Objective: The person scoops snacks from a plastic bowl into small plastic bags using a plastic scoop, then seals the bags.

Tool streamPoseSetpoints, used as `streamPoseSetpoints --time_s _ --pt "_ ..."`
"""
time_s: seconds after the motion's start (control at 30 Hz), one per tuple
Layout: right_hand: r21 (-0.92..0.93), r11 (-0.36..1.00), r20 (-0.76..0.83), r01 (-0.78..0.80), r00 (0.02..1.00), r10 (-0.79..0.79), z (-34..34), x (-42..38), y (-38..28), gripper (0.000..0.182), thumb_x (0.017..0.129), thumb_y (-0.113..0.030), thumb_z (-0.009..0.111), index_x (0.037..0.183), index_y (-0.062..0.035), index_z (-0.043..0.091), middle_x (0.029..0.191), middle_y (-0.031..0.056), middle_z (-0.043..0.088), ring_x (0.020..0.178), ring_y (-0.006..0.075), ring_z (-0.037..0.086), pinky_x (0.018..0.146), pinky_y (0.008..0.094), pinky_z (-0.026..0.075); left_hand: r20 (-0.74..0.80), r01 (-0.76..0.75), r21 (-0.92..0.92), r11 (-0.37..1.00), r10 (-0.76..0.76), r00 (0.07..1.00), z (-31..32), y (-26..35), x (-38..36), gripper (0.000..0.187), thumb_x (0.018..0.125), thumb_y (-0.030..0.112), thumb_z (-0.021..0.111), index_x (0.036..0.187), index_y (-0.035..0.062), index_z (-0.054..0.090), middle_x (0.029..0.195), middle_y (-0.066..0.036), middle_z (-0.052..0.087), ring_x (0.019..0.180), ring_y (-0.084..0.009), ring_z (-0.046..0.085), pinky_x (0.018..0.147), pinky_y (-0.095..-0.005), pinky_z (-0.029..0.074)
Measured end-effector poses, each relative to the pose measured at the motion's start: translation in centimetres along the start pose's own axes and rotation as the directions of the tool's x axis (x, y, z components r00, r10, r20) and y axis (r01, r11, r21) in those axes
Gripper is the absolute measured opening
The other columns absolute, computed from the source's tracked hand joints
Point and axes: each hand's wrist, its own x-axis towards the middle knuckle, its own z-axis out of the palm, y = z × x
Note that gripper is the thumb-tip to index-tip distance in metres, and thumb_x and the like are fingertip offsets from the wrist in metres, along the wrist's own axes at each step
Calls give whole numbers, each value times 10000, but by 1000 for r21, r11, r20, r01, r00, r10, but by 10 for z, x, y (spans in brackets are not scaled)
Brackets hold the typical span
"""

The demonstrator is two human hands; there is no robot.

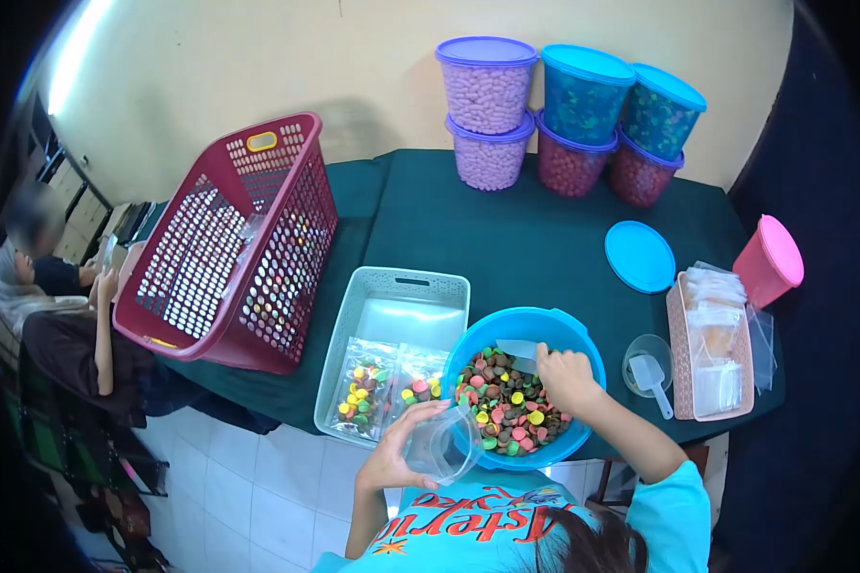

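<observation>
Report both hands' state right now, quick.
Left hand: closed around a clear plastic cup.
Right hand: closed on a translucent whitish plastic scoop, at the round blue plastic basin.

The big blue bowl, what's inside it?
The bowl holds small brown, pink, yellow and green pieces; the right hand holds a pale scoop there. Anything beneath the top pieces is covered.

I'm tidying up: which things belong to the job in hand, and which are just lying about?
Likely job things:
held scoop and clear cup
blue basin of coloured pieces
pale tray with filled bags
maroon basket, perhaps

Likely lying about:
stacked tubs
pink tub
blue lid
spare scoop
</observation>
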Motion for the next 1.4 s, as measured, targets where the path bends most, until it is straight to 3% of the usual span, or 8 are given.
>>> streamPoseSetpoints --time_s 0.1,0.3,0.43,0.73,0.8,0.97,1.17,1.4 --pt "-83 997 49 2 999 2 -2 9 -4 320 610 -51 617 886 -11 459 700 116 598 679 247 616 578 331 457 51 10 -54 998 -7 999 -5 0 3 966 483 550 756 1233 54 404 1275 -148 398 1196 -288 365 982 -407 290" --pt "-10 995 -241 96 966 -96 11 21 7 278 637 -66 558 885 -4 450 663 125 574 684 282 573 667 408 393 155 -7 -77 997 19 988 -15 -4 5 993 486 579 739 1252 56 383 1294 -151 378 1215 -295 341 992 -411 274" --pt "22 990 -217 137 968 -129 0 24 4 251 668 -138 543 870 -14 461 656 134 567 683 285 560 657 395 357 173 -7 -47 999 15 985 -15 -1 5 993 486 581 739 1255 66 381 1309 -152 354 1222 -300 327 992 -417 272" --pt "303 919 62 251 957 -282 -8 22 3 316 664 -214 491 908 -21 543 652 173 582 656 305 573 686 400 342 100 -55 21 998 53 994 0 0 -2 996 471 592 735 1265 106 381 1327 -156 321 1236 -329 286 993 -463 229" --pt "385 897 209 216 926 -313 -15 20 7 257 691 -227 468 822 -15 532 640 162 560 666 290 556 648 389 362 85 -50 38 998 46 995 3 -1 -4 996 471 588 736 1267 108 378 1332 -156 313 1239 -330 281 994 -464 229" --pt "580 787 251 208 874 -416 -11 16 20 302 701 -248 462 824 11 556 699 177 583 687 312 577 634 397 423 46 -34 72 997 31 998 17 2 -8 995 478 573 741 1277 113 365 1350 -156 281 1251 -327 263 1001 -478 219" --pt "627 739 220 247 853 -472 -16 15 34 311 722 -236 442 834 30 560 733 193 591 672 301 589 623 394 447 -88 14 165 986 1 996 37 10 -12 1031 479 599 730 1281 82 338 1337 -170 286 1253 -322 256 1007 -447 221" --pt "737 611 62 290 871 -488 -36 16 46 302 705 -207 416 824 39 543 698 152 570 620 228 556 579 345 436 -445 157 309 938 -3 896 64 22 -10 785 494 337 808 1142 40 480 1108 -129 511 1073 -297 461 1000 -431 242"
